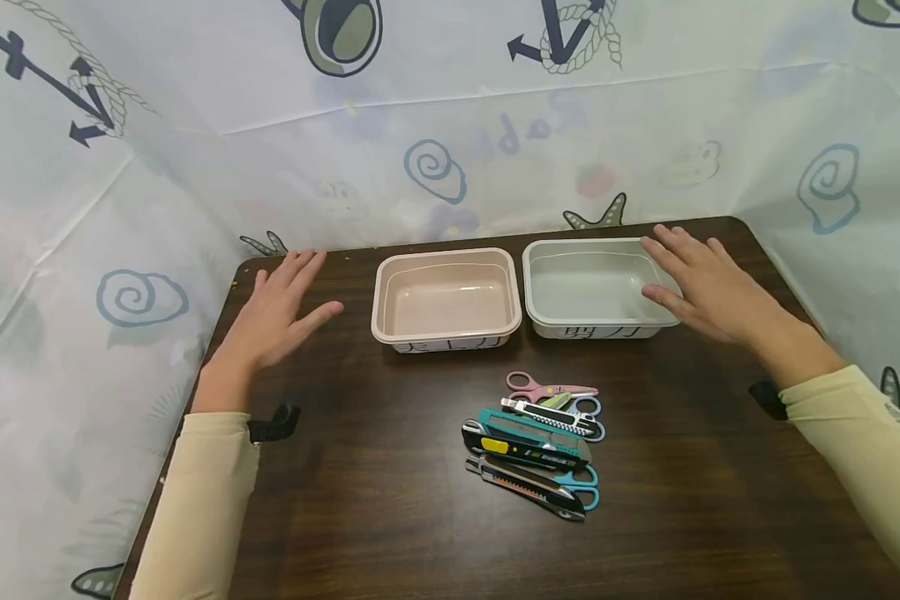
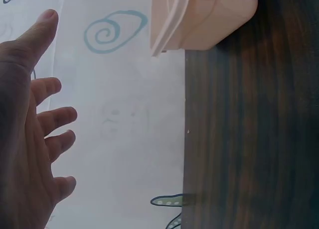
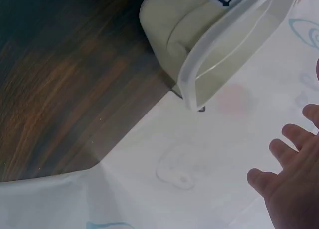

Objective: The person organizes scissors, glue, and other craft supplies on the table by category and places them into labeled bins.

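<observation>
My left hand (image 1: 273, 317), fingers spread, hovers left of a pink plastic bin (image 1: 450, 302), holding nothing. The right hand (image 1: 708, 287) is likewise spread and bare, at the right end of a pale grey-green bin (image 1: 585, 287); whether it touches the rim is unclear, though the right wrist view shows a gap. Both bins look bare inside. In front of them lies a pile of cutting tools: pink scissors (image 1: 562, 390), a white-and-black utility knife (image 1: 547, 417), a teal tool (image 1: 532, 423), a black-and-yellow utility knife (image 1: 525, 450), a dark utility knife (image 1: 528, 487) and blue-handled scissors (image 1: 568, 480).
The dark wooden table (image 1: 390, 517) is bordered at the back and sides by a white printed curtain (image 1: 270, 167). Both bins stand side by side near the back edge, with dark writing on their front walls. Black straps (image 1: 276, 423) sit at the wrists.
</observation>
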The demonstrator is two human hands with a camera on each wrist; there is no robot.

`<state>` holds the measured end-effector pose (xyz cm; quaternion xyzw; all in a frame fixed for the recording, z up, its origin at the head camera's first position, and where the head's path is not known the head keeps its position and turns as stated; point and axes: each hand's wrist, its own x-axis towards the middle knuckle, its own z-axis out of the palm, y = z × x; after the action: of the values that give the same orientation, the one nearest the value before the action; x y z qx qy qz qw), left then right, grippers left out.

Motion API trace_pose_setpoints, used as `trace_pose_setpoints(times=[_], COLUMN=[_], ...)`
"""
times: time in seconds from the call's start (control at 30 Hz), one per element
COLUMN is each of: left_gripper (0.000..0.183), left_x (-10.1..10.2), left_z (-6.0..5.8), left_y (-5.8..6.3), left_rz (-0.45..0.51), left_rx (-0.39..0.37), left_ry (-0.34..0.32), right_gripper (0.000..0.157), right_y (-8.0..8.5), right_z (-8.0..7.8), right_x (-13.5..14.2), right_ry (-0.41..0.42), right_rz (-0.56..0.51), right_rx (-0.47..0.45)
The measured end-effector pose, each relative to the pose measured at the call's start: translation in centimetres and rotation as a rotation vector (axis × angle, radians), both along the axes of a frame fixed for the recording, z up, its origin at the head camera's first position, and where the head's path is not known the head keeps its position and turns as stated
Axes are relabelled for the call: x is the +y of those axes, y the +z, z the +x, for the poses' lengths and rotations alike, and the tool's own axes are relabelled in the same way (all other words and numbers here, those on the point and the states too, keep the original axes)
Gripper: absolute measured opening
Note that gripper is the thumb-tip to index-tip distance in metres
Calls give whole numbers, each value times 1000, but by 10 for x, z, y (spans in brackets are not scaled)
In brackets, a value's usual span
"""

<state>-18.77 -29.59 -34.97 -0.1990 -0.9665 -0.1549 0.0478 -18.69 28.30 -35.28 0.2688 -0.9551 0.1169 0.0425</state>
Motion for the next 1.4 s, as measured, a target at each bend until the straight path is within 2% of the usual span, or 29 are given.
trace_pose_setpoints(times=[0.23,0.5,0.87,1.13,1.4], left_gripper=[79,76,72,78,84], left_x=[2,8,31,49,63], left_z=[2,3,1,-1,-1], left_y=[-16,-43,-80,-106,-126], left_rz=[38,128,329,440,554], left_rx=[-32,-109,-187,-162,-109], left_ry=[-1,25,5,-6,5], right_gripper=[70,66,63,55,45], right_y=[-5,-18,-59,-89,-104], right_z=[10,34,76,105,115], right_x=[-14,-36,-63,-89,-102], right_ry=[-1,-4,88,174,148], right_rz=[-1,-7,-26,-14,41], right_rx=[48,113,11,-47,-65])
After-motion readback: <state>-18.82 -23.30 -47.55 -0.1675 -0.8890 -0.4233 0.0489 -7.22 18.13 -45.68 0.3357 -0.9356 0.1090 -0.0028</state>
